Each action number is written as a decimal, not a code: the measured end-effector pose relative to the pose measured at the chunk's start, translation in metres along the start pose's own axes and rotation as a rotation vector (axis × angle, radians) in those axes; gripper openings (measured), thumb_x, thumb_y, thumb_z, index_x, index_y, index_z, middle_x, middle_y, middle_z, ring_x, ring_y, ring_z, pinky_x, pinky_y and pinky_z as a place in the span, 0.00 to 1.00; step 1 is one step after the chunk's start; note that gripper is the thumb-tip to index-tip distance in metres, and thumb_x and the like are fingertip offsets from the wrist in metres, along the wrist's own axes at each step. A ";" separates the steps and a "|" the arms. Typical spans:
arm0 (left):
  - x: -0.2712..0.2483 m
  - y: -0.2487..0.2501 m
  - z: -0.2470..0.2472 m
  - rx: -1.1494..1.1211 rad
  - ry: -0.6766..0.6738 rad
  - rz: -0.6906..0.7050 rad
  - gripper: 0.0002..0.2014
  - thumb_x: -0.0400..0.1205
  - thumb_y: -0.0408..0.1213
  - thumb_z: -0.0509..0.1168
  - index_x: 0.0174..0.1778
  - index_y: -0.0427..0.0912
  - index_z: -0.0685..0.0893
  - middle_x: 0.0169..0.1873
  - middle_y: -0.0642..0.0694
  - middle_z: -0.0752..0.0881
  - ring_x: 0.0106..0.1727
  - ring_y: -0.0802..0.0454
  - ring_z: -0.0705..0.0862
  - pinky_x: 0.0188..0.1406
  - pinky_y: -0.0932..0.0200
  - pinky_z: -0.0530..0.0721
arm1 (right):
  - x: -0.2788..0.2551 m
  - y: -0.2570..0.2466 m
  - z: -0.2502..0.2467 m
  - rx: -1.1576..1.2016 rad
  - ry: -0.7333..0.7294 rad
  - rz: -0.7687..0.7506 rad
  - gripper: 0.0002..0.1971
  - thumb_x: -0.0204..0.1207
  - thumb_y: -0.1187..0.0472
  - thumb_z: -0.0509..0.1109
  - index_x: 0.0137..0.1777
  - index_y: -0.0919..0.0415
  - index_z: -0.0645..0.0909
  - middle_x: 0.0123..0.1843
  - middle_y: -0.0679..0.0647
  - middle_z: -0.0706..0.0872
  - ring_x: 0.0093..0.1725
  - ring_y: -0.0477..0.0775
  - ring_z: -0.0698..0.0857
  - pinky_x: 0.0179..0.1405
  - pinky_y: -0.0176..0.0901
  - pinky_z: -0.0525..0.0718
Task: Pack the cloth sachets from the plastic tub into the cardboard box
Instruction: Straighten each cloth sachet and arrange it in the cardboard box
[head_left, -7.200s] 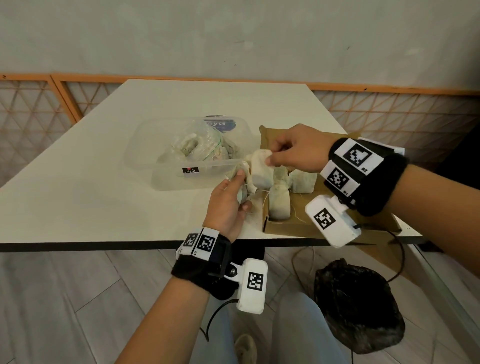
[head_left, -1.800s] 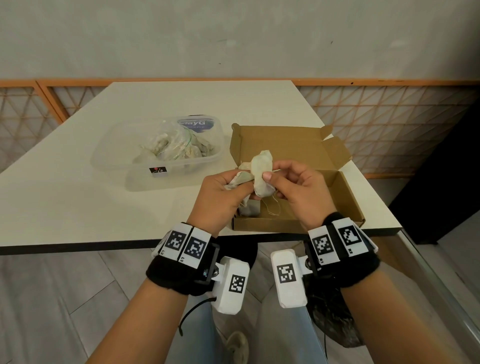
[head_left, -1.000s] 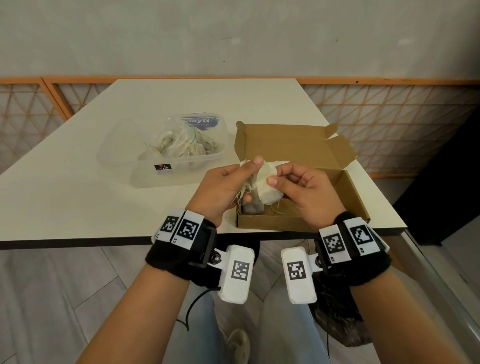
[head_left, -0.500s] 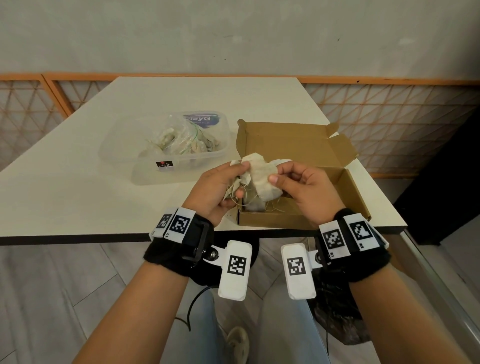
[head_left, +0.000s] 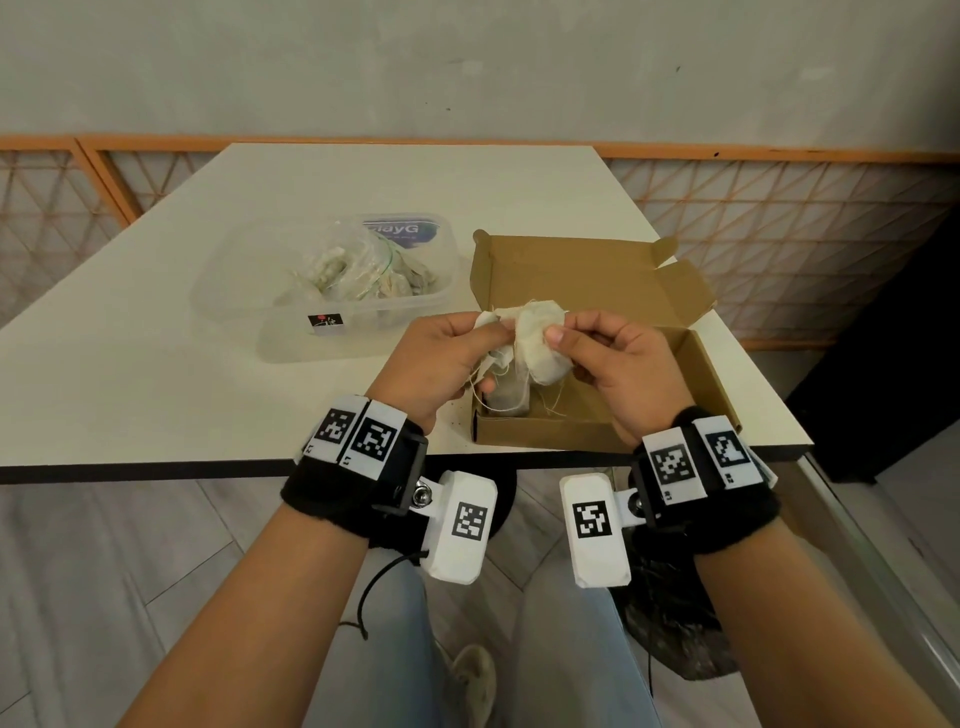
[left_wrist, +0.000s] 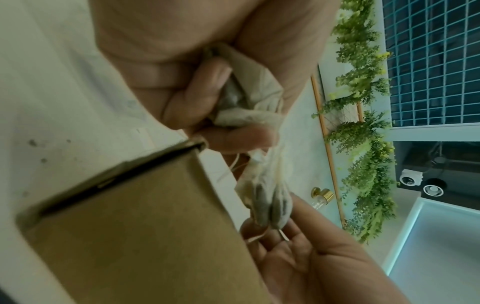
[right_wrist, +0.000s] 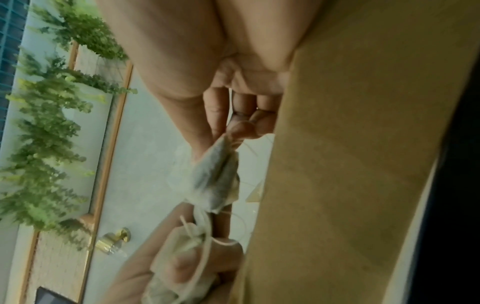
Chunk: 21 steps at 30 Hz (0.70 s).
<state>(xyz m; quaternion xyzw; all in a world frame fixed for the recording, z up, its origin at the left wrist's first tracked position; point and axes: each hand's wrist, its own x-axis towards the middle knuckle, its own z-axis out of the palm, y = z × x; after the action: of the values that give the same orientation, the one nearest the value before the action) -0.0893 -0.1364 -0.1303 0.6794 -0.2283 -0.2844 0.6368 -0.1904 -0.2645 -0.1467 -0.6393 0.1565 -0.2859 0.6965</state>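
Sachets (head_left: 540, 340) raised slightly; hands (head_left: 524, 358) gripping.

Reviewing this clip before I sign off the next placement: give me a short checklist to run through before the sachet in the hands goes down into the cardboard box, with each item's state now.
1. Right hand pinches the sachet: ok.
2. Left hand grips the bunched sachets: ok.
3. Strings free between the two: not ok; loose threads trail between them.
4. Cardboard box open, lid back: ok.
5. Free floor in the box: ok; one sachet lies at its near left corner.
6. Plastic tub emptied: not ok; it holds more sachets.
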 end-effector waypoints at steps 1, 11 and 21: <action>0.001 0.000 -0.001 0.014 0.010 0.013 0.08 0.79 0.40 0.70 0.33 0.48 0.88 0.26 0.49 0.82 0.16 0.58 0.74 0.27 0.63 0.66 | 0.000 0.000 -0.001 0.036 0.004 0.001 0.03 0.72 0.68 0.71 0.39 0.61 0.82 0.36 0.51 0.86 0.38 0.45 0.83 0.37 0.34 0.83; 0.001 0.000 -0.003 0.064 -0.042 0.029 0.10 0.81 0.33 0.67 0.32 0.43 0.86 0.20 0.52 0.82 0.14 0.58 0.72 0.19 0.68 0.67 | 0.004 0.002 -0.004 0.021 -0.037 0.047 0.03 0.67 0.64 0.74 0.35 0.58 0.84 0.30 0.48 0.84 0.33 0.45 0.77 0.33 0.33 0.77; 0.002 0.001 0.000 -0.018 -0.060 -0.061 0.13 0.80 0.48 0.68 0.40 0.41 0.87 0.23 0.49 0.82 0.17 0.59 0.75 0.20 0.68 0.69 | 0.007 0.007 -0.002 -0.083 0.018 0.057 0.04 0.71 0.67 0.74 0.36 0.59 0.84 0.25 0.48 0.80 0.26 0.44 0.70 0.26 0.31 0.71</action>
<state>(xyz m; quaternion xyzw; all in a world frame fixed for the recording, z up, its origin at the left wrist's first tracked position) -0.0877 -0.1383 -0.1294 0.6715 -0.2240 -0.3260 0.6266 -0.1847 -0.2707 -0.1527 -0.6603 0.1927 -0.2647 0.6758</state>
